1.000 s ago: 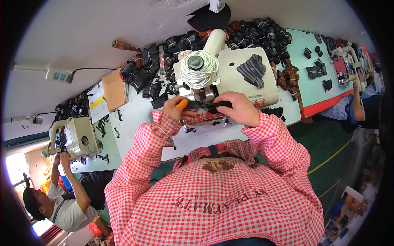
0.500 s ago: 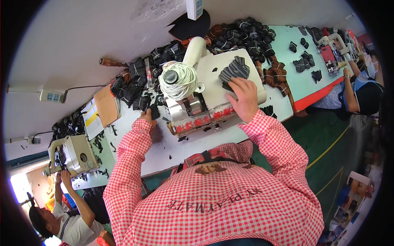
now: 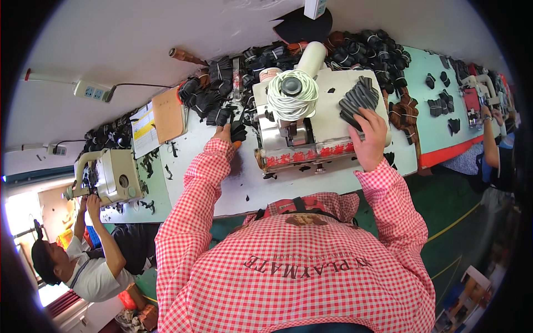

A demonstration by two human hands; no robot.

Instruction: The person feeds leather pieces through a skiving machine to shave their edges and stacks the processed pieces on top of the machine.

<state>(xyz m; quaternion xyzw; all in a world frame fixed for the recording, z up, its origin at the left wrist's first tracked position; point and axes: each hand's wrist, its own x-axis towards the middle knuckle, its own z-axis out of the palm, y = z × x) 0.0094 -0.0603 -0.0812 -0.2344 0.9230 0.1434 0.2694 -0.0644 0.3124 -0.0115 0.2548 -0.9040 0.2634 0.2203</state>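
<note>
Black strips (image 3: 358,100) lie side by side on the pale machine (image 3: 327,111). The right hand (image 3: 371,136), loosely curved, meets their near edge; the left hand (image 3: 224,136) is beside a dark piece (image 3: 239,133) above the white table (image 3: 266,194). Neither hand's grip can be told.

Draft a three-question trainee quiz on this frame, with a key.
1. Which hand is at the pile of dark strips on top of the nearest machine?
2. True or false: the cord coil at that machine is black.
3. Fill in: the brown folder lies to the ____ of that machine in the picture.

Key: 1. The right hand. 2. False; the cord coil is whitish. 3. Left.
</note>
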